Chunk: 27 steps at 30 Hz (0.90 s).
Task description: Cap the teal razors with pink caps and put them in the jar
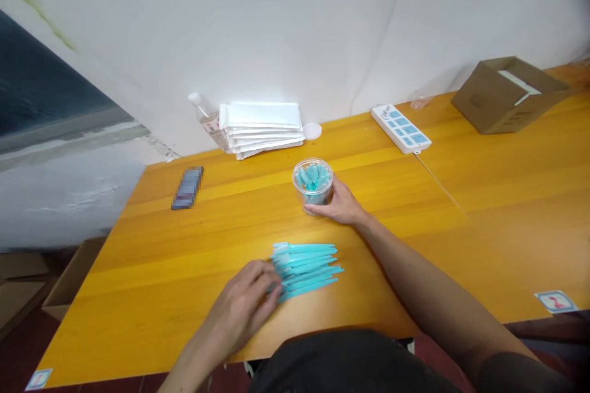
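A clear round plastic cup point(318, 198) stands on the wooden table, with slim teal plastic pieces point(313, 177) upright inside it. Around its right and near side wrap the fingers and thumb of my right hand point(338, 201). Closer to me lies a row of slim teal plastic sticks point(308, 265), side by side, their wider ends to the left and thin tips to the right. My left hand point(251, 291) is at the wider ends, fingers curled and thumb near the forefinger, closed on the nearer sticks. Its fingertips partly hide those ends.
Behind the cup are a stack of white packets point(265, 126), a plastic bottle point(212, 123) and a round clear lid point(312, 131). A phone point(188, 188) lies left on the table point(184, 295). To the right are a power strip point(402, 129) and an open cardboard box point(502, 98).
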Available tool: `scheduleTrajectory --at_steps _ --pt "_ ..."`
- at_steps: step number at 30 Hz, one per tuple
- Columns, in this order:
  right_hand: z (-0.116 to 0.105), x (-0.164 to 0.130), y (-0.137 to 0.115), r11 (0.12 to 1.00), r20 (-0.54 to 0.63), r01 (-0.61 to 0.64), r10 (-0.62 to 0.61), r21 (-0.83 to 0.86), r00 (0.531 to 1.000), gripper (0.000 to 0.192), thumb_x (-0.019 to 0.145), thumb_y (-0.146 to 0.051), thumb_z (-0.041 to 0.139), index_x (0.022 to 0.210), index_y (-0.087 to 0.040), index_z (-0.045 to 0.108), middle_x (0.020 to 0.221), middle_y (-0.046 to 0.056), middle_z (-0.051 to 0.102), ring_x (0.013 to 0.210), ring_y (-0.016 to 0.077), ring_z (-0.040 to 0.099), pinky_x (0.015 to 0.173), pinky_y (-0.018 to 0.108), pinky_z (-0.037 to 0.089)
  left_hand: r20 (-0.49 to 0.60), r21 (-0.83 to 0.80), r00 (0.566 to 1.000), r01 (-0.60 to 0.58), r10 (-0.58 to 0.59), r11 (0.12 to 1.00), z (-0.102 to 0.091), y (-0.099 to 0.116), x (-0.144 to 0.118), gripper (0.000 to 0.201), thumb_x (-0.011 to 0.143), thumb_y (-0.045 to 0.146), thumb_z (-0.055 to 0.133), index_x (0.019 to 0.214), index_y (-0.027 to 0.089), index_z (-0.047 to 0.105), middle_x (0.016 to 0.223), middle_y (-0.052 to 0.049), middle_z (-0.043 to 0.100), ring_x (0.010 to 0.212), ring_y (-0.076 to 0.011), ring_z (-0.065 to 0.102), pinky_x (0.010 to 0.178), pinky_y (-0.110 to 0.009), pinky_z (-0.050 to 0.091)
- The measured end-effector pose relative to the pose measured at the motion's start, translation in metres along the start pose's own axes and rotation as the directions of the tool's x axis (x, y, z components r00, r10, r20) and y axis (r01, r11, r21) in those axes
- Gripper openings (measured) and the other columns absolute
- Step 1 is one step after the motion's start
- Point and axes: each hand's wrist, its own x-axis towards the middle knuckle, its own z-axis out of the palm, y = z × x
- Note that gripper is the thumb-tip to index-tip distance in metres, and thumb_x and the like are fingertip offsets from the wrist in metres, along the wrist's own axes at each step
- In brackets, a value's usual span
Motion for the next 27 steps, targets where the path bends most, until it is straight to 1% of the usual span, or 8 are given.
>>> scheduleTrajectory --at_steps 3,5,9,13,19,23,25,27 --pt "0.0 0.0 -0.001 1.0 0.003 0.001 -0.001 0.028 1.0 0.087 0.064 -0.044 0.086 0.14 -0.021 0.05 0.131 0.01 0.065 0.119 0.029 0.062 0.108 0.044 0.046 -0.15 0.048 0.988 0.03 -0.023 0.998 -0.054 -0.002 0.032 0.013 0.096 0.023 0.053 0.108 0.024 0.06 0.089 -0.003 0.071 0.076 -0.0149 0.068 0.069 -0.024 0.053" --pt "0.0 0.0 -0.002 0.999 0.008 0.004 -0.004 0.034 1.0 0.086 0.064 -0.044 0.086 0.14 -0.021 0.05 0.13 0.01 0.065 0.118 0.0286 0.062 0.108 0.044 0.046 -0.255 0.181 0.965 -0.006 0.053 0.983 -0.088 0.0 0.063 0.012 0.095 0.025 0.057 0.106 0.024 0.062 0.084 -0.002 0.07 0.071 -0.015 0.066 0.066 -0.024 0.051" --pt "-0.002 0.0 -0.003 1.0 0.012 0.012 -0.012 0.008 1.0 0.088 0.064 -0.043 0.086 0.141 -0.022 0.05 0.133 0.01 0.064 0.12 0.0289 0.062 0.108 0.044 0.046 -0.151 0.373 0.974 -0.104 0.171 0.922 -0.121 0.011 0.129 0.012 0.094 0.03 0.056 0.095 0.024 0.066 0.076 -0.001 0.067 0.064 -0.0159 0.061 0.06 -0.027 0.044" --pt "-0.003 0.001 -0.004 1.0 0.024 0.011 -0.011 0.005 1.0 0.086 0.065 -0.043 0.086 0.14 -0.024 0.05 0.136 0.008 0.062 0.124 0.0287 0.06 0.11 0.045 0.045 -0.05 0.355 0.979 -0.169 0.199 0.92 -0.125 0.02 0.167 0.014 0.092 0.028 0.054 0.089 0.023 0.068 0.068 0.0 0.064 0.058 -0.0154 0.057 0.058 -0.027 0.041" --pt "-0.002 0.0 -0.004 1.0 0.022 0.008 -0.008 -0.01 1.0 0.085 0.066 -0.044 0.086 0.139 -0.022 0.05 0.133 0.009 0.064 0.121 0.0289 0.061 0.109 0.044 0.046 -0.102 0.348 0.981 -0.121 0.166 0.93 -0.13 0.016 0.186 0.016 0.089 0.032 0.058 0.087 0.023 0.07 0.066 -0.001 0.064 0.059 -0.017 0.058 0.061 -0.028 0.041" --pt "-0.003 0.0 -0.005 1.0 0.023 -0.003 0.003 -0.016 1.0 0.087 0.065 -0.044 0.086 0.141 -0.022 0.049 0.133 0.01 0.064 0.12 0.0302 0.061 0.108 0.046 0.046 0.094 0.283 0.985 -0.164 0.142 0.945 -0.105 0.004 0.187 0.021 0.091 0.037 0.059 0.102 0.024 0.071 0.075 -0.001 0.07 0.066 -0.018 0.063 0.062 -0.027 0.042" --pt "-0.002 0.001 -0.003 1.0 0.026 0.006 -0.006 -0.013 1.0 0.088 0.065 -0.044 0.086 0.141 -0.022 0.048 0.135 0.01 0.062 0.122 0.0301 0.06 0.109 0.045 0.045 0.054 0.213 0.995 -0.09 0.08 0.973 -0.086 -0.006 0.17 0.031 0.092 0.042 0.059 0.117 0.025 0.067 0.079 0.0 0.071 0.067 -0.0168 0.063 0.062 -0.026 0.042" --pt "-0.001 0.001 -0.002 1.0 0.025 0.008 -0.008 -0.004 1.0 0.088 0.065 -0.044 0.086 0.141 -0.021 0.049 0.135 0.01 0.063 0.122 0.0296 0.06 0.109 0.044 0.045 -0.001 0.135 1.0 0.026 -0.026 0.99 -0.065 -0.019 0.142 0.031 0.094 0.044 0.056 0.115 0.024 0.068 0.076 0.0 0.069 0.064 -0.0151 0.061 0.06 -0.025 0.041"
